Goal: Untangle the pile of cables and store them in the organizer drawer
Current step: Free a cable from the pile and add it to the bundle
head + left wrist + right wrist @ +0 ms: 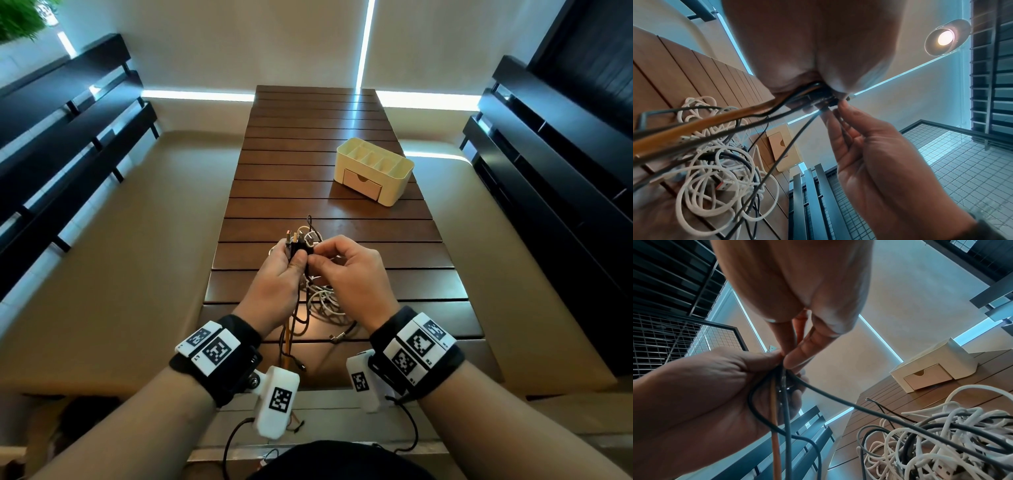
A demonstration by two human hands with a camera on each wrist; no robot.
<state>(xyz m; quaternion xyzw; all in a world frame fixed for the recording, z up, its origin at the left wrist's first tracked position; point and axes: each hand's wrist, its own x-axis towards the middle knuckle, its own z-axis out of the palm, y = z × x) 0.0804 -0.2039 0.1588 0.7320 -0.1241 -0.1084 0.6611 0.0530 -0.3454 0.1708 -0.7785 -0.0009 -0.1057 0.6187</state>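
Left hand grips a bunch of cable ends above the table. Right hand pinches one black cable w/ thumb and fingers. Tangled cable pile lies under both hands. Organizer stands farther, to the right, drawer closed.

Cable pile near on table; organizer behind, right
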